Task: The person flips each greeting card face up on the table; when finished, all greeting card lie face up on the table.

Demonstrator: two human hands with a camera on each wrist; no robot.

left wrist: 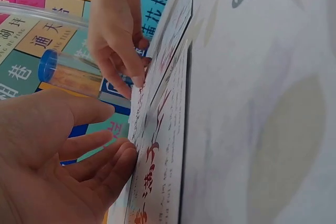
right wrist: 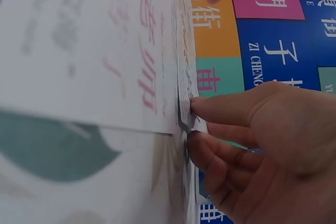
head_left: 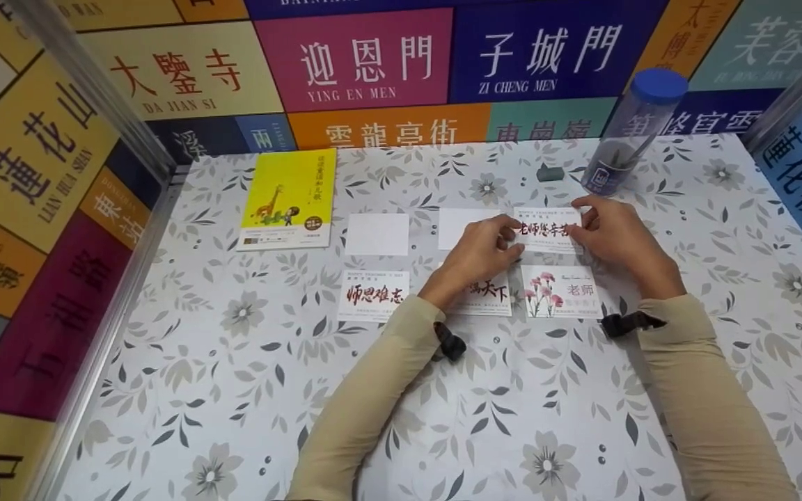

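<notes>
- The red-lettered greeting card [head_left: 547,233] is placed at the right of the far row on the tabletop [head_left: 289,417], just beyond the carnation card [head_left: 560,292]
- Its right edge is pinched between thumb and finger of the right hand [head_left: 613,233]: that grip is clamped on the card, probably so that it is kept straight
- The left hand [head_left: 477,252] is held by the left edge, perhaps as a guide, its thumb and fingers apart; whether the edge is touched cannot be told
- The cards seem to be spaced in two rows so that each face is seen
- White, thin stock is shown, with dark red brush characters and small print above and below
</notes>
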